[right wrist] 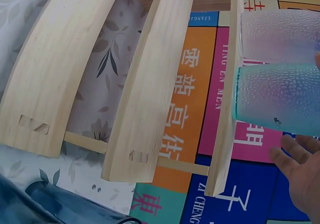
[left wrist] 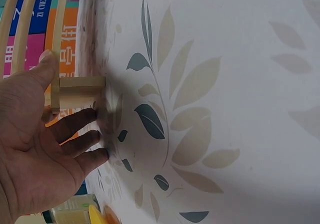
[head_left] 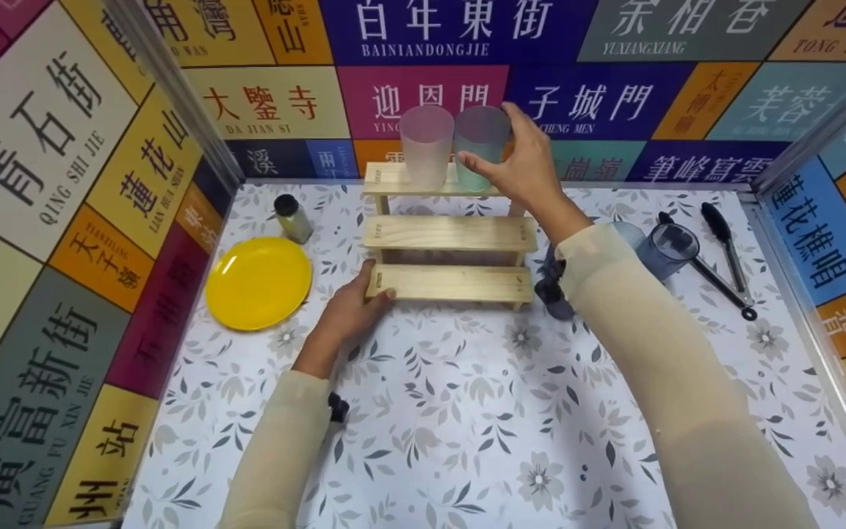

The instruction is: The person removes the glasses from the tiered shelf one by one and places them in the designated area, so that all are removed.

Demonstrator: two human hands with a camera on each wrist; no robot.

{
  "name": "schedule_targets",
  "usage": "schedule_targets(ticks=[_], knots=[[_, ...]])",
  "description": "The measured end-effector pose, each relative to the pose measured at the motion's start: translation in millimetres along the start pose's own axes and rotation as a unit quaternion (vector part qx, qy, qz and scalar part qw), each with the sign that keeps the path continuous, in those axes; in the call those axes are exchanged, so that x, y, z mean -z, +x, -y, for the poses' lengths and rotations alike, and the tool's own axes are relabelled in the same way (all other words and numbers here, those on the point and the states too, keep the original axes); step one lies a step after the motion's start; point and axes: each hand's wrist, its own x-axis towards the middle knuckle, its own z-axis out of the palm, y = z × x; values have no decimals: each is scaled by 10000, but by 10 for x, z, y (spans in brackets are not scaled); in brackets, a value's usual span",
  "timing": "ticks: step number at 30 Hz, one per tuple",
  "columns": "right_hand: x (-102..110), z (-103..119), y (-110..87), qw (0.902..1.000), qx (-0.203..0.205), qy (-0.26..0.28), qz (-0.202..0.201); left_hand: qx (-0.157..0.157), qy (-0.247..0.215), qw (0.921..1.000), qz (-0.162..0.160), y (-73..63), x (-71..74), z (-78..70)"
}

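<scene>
Wooden rack (head_left: 449,234) on bench (head_left: 423,411); left hand (head_left: 353,312) pinches its lowest step at the left end, thumb on top, remaining fingers spread. At the rack's top step, right hand (head_left: 529,165) holds the green cup (head_left: 483,136) between thumb and fingers, frosted cup (head_left: 427,147) just left of it. Yellow plate (head_left: 258,283) and capped bottle (head_left: 295,224) left of rack; tongs (head_left: 717,220) right of it.

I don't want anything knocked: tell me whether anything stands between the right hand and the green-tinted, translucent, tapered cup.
Nothing visible. The right hand is at the green-tinted cup, on its right; the pale, frosted cup stands close on the other side, not between them.
</scene>
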Motion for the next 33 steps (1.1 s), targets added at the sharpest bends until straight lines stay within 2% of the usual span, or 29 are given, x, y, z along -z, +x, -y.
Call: schedule_targets(ticks=[16,24,33], knots=[[-89,58,66,9997,-214,65,-99,-13,43,10000,-24,-7,5,-11],[-90,20,58,9988,76,190,-446,168,-94,9998,22,-21,-2,-34],[34,-68,-15,9973,283,257,-629,105,-69,9999,-18,-30,5,-29]])
